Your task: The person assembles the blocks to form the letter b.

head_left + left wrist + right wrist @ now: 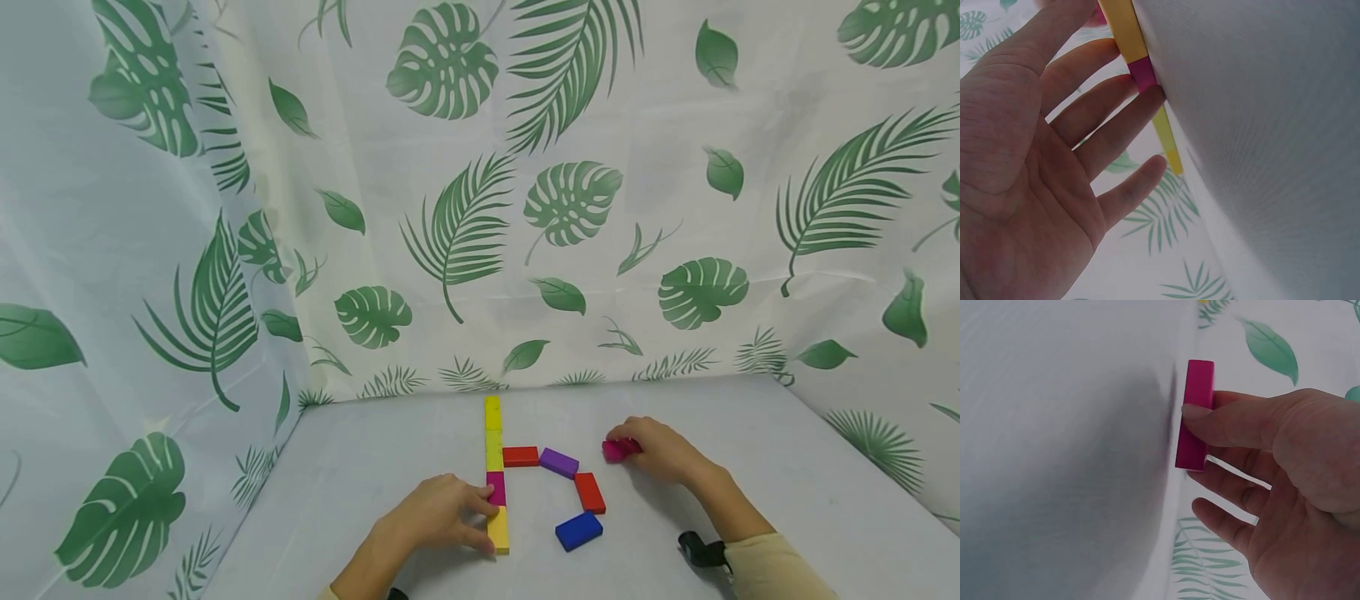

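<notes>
A straight column of blocks stands out in the head view: two yellow blocks [492, 414] at its far end, a magenta block [497, 488], and an orange-yellow block [498, 531] nearest. Along its left side, my left hand [442, 512] rests fairly straight fingertips on the magenta and orange-yellow blocks. My right hand [660, 450] pinches a loose magenta block [1197, 415] between thumb and fingers, right of the others. From the column a curve runs out: a red block [521, 457], a purple block [558, 462], another red block [590, 492] and a blue block [579, 531].
Everything lies on a pale grey-white table surface [360, 454]. Behind it and at both sides hangs a white curtain [480, 350] printed with green leaves. A black strap-like device [701, 550] sits at the right wrist.
</notes>
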The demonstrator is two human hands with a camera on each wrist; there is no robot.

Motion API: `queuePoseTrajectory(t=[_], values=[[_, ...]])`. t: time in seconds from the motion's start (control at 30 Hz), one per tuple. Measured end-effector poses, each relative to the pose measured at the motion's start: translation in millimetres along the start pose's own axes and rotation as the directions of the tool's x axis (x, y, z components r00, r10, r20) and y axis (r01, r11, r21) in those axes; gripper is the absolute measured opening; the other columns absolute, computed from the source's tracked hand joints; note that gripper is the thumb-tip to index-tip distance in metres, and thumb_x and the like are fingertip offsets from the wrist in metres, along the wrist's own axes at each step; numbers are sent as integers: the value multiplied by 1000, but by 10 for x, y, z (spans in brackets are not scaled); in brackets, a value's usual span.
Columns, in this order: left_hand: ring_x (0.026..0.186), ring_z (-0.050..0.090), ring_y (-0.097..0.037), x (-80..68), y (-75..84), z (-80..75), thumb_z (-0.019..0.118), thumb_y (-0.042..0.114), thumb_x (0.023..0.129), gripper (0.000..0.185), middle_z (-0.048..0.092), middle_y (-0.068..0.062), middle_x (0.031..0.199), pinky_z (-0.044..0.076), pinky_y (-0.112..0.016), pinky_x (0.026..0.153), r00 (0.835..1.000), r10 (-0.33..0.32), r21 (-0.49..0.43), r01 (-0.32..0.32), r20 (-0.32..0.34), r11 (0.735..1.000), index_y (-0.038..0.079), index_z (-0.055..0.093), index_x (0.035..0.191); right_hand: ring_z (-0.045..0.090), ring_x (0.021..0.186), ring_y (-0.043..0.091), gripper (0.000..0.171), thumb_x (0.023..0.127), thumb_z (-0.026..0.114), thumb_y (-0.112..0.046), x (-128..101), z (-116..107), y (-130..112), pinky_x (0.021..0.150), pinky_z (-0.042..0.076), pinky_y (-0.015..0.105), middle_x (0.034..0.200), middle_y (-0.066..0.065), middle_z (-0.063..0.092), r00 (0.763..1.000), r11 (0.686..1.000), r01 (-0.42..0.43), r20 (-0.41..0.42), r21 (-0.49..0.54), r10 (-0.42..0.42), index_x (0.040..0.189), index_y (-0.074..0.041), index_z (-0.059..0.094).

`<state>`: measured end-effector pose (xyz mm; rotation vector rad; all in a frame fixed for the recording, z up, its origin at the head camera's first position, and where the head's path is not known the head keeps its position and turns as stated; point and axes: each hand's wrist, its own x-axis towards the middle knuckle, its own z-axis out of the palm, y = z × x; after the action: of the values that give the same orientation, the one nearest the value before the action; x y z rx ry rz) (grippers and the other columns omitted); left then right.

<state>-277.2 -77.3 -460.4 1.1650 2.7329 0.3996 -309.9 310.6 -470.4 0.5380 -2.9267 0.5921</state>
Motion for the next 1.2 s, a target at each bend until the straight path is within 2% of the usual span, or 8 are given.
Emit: queuePoseTrajectory(t=[0.3, 0.53, 0.87, 1.0, 1.13, 1.2], values=[[121, 54, -6, 1, -2, 10, 75, 63, 67, 55, 59, 17, 128, 45, -36, 99, 1000, -13, 3, 13, 5, 1000, 38, 68, 115, 59, 97, 21, 35, 80, 75, -7, 25, -84, -171, 79, 55, 40, 102, 2, 65, 998, 999, 33, -60, 34, -31, 115, -11, 69], [121, 54, -6, 1, -3, 10, 76, 62, 67, 55, 59, 16, 128, 45, -36, 99, 1000, -7, -1, 7, -3, 1000, 37, 69, 115, 58, 94, 19, 36, 81, 75, -10, 46, -83, -304, 76, 55, 37, 101, -1, 64, 994, 996, 66, -95, 55, -60, 116, -14, 68], [120, 54, -6, -2, -9, 13, 75, 63, 67, 55, 59, 16, 128, 45, -38, 99, 1000, 0, -4, 0, -9, 1000, 37, 69, 115, 58, 95, 16, 38, 81, 77, -14, 62, -72, -500, 73, 55, 30, 103, -4, 63, 990, 994, 98, -105, 50, -92, 118, -18, 68], [121, 54, -6, -4, -9, 13, 75, 62, 67, 55, 59, 16, 128, 44, -38, 99, 1000, -1, -2, 1, -11, 1000, 37, 69, 115, 57, 92, 15, 37, 82, 75, -13, 63, -75, -575, 71, 54, 28, 100, -6, 62, 991, 981, 126, -72, 148, -116, 118, -17, 67], [121, 54, -6, -4, -2, 7, 75, 62, 67, 55, 59, 16, 128, 44, -39, 100, 1000, -5, -6, 5, -4, 1000, 37, 68, 116, 57, 92, 15, 36, 85, 73, -14, 75, -77, -649, 73, 52, 26, 99, -7, 62, 986, 950, 166, -29, 265, -164, 121, -17, 65], [121, 54, -7, -4, 1, 3, 75, 62, 67, 54, 59, 16, 128, 44, -39, 100, 1000, -9, -9, 9, 0, 1000, 38, 68, 115, 57, 92, 15, 36, 86, 72, -17, 80, -75, -680, 74, 51, 26, 100, -7, 62, 984, 940, 177, -18, 291, -179, 121, -19, 64]])
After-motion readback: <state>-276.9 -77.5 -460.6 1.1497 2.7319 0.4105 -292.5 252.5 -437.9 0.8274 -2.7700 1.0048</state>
